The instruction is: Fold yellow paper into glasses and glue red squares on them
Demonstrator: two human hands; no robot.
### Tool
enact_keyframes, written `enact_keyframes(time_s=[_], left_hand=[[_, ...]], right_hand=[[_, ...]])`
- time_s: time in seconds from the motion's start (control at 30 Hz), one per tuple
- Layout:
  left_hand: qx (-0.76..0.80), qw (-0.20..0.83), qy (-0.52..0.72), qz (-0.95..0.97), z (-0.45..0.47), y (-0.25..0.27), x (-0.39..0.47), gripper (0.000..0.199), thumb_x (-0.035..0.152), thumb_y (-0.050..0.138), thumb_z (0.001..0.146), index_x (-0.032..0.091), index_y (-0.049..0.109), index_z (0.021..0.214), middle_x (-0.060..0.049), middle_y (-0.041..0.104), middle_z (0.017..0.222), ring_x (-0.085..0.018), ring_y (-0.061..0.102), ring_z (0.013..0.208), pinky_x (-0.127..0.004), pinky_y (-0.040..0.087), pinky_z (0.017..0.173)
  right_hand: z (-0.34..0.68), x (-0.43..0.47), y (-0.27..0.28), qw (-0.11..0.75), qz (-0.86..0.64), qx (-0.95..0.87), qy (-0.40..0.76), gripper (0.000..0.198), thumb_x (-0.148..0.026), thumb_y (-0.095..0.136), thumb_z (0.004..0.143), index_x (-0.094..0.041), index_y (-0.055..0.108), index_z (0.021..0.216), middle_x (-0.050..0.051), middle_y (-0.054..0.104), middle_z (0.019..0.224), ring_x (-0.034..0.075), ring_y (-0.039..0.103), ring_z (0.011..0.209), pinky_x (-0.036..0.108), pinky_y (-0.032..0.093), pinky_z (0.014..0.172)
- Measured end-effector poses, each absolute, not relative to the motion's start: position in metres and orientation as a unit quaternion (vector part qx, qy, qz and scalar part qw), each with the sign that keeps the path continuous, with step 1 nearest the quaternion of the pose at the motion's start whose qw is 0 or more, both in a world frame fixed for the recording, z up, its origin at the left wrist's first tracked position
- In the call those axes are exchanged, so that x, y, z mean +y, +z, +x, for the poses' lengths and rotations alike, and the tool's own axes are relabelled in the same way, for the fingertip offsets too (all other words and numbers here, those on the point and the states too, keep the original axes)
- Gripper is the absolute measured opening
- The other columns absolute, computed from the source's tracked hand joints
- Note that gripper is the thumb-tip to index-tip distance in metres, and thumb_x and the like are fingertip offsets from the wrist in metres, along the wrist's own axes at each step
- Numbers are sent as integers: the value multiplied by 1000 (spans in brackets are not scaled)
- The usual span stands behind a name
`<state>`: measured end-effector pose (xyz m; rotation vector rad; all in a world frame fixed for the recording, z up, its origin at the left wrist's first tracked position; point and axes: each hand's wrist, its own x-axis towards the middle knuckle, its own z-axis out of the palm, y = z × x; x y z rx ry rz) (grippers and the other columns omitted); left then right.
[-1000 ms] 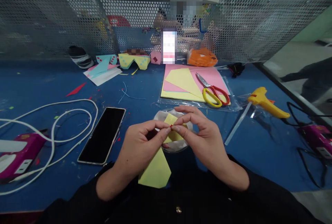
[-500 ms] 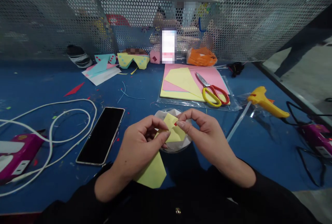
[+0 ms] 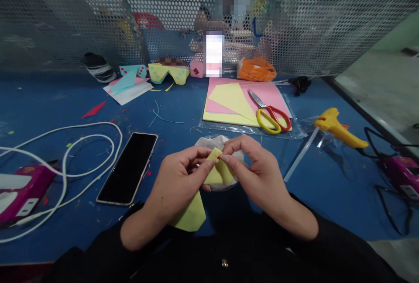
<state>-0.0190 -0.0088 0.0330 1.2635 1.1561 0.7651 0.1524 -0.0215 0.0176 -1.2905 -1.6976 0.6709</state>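
Note:
A folded yellow paper cutout (image 3: 220,174) is pinched in my left hand (image 3: 183,176), with its other end (image 3: 191,215) hanging below the palm. My right hand (image 3: 253,165) closes thumb and forefinger on a tiny red paper piece (image 3: 219,157), which touches the upper part of the yellow paper. Behind both hands sits a round container lined with white plastic (image 3: 209,142), partly covered by the paper and fingers.
Red and yellow scissors (image 3: 270,115) lie on bagged coloured paper (image 3: 229,117). A yellow glue gun (image 3: 338,128) rests at right. To the left are a black phone (image 3: 129,169), a white cable (image 3: 65,174) and a purple power strip (image 3: 31,191). Yellow paper glasses (image 3: 168,72) stand near the mesh panel.
My right hand has moved slightly left and brought the red piece against the yellow paper. My left thumb has shifted up along the paper towards it.

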Motion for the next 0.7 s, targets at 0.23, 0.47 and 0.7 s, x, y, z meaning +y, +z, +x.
enact_keyframes(time_s=[0.23, 0.47, 0.7], left_hand=[[504, 573, 322, 560, -18, 34, -11, 25, 36, 68, 82, 17, 73, 98, -3, 71, 77, -14, 65, 62, -23, 59, 50], [504, 562, 316, 576, -19, 32, -10, 25, 37, 66, 84, 19, 73, 99, -2, 70, 77, -15, 64, 61, -24, 59, 50], [505, 553, 308, 587, -20, 31, -10, 26, 39, 65, 85, 18, 73, 98, -2, 68, 77, -13, 62, 57, -24, 59, 49]], right_hand=[[152, -23, 17, 430, -523, -700, 228, 8, -21, 59, 90, -25, 58, 82, -1, 66, 85, 18, 62, 88, 46, 39, 97], [150, -23, 15, 433, -522, -703, 215, 9, -21, 59, 89, -25, 57, 82, -1, 66, 85, 18, 62, 86, 47, 38, 100], [149, -23, 14, 433, -522, -705, 207, 9, -20, 59, 89, -25, 57, 83, -1, 66, 84, 17, 62, 85, 48, 36, 102]])
